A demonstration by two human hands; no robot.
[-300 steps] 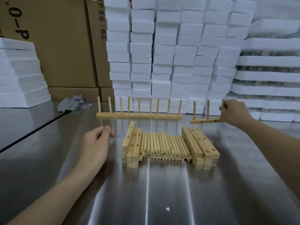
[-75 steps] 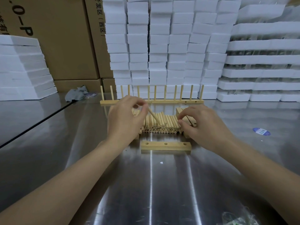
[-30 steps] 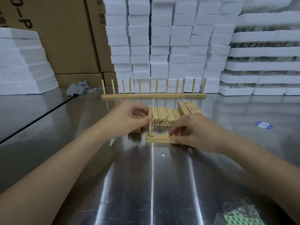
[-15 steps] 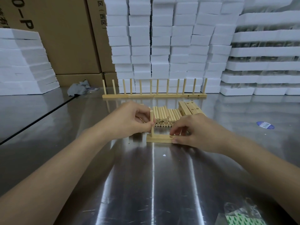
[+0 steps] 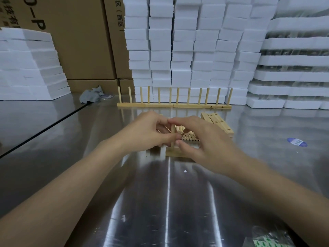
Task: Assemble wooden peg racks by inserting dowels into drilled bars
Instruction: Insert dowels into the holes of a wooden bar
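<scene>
A short drilled wooden bar [image 5: 175,154] lies on the steel table in front of me. One dowel [image 5: 172,133] stands upright in its left end. My left hand [image 5: 147,130] pinches that dowel at mid height. My right hand [image 5: 204,141] hides most of the bar; its fingers reach left over the dowel's top and its thumb lies beside the lower part. Behind the hands is a pile of loose dowels [image 5: 189,136]. A stack of drilled bars [image 5: 218,123] lies to its right. A row of finished peg racks [image 5: 174,105] stands further back.
White foam blocks [image 5: 187,50] are stacked along the table's far edge, with cardboard boxes [image 5: 80,41] to the left. A grey rag [image 5: 89,96] lies at the back left, a blue sticker [image 5: 297,141] at the right and a plastic bag [image 5: 267,241] at the near right.
My right hand has left the bar and moved up and left, over the dowel's top. My left hand still holds the upright dowel. Earlier, the fourth rack joined the back row.
</scene>
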